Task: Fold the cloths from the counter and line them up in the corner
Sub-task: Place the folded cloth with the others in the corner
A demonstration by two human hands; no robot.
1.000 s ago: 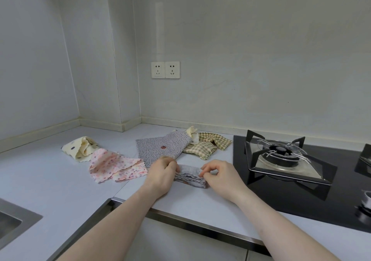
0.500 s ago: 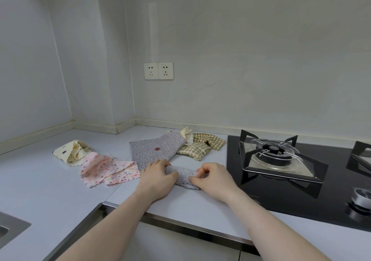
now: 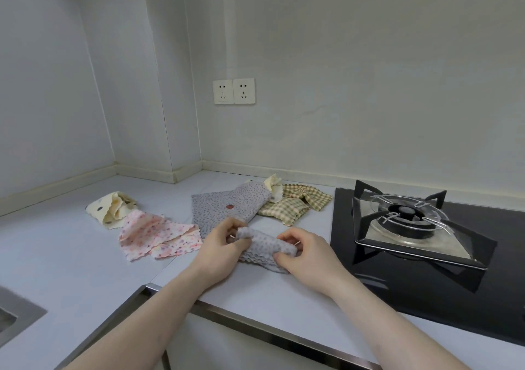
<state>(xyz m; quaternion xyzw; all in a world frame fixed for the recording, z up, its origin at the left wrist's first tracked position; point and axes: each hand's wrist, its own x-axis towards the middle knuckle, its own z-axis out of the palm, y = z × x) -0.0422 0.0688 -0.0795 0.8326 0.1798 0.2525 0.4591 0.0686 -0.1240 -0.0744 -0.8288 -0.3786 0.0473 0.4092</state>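
Both hands are pinching the grey cloth [image 3: 265, 248] near the counter [image 3: 71, 256] edge: left hand [image 3: 220, 246] gripping its left end, right hand [image 3: 305, 253] its right, apparently keeping the folded layers aligned. Four unfolded cloths are lying behind; the corner is holding none.

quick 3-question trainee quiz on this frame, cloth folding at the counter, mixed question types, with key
1. True or false: both hands grip the folded grey cloth.
2. Which cloth lies nearest the gas burner? A pink dotted cloth B green checked cloth C cream cloth
3. Fill in: no folded cloth is in the counter's ____ yet.

Key: 1 true: left hand and right hand pinch its ends. 2 B. 3 corner.
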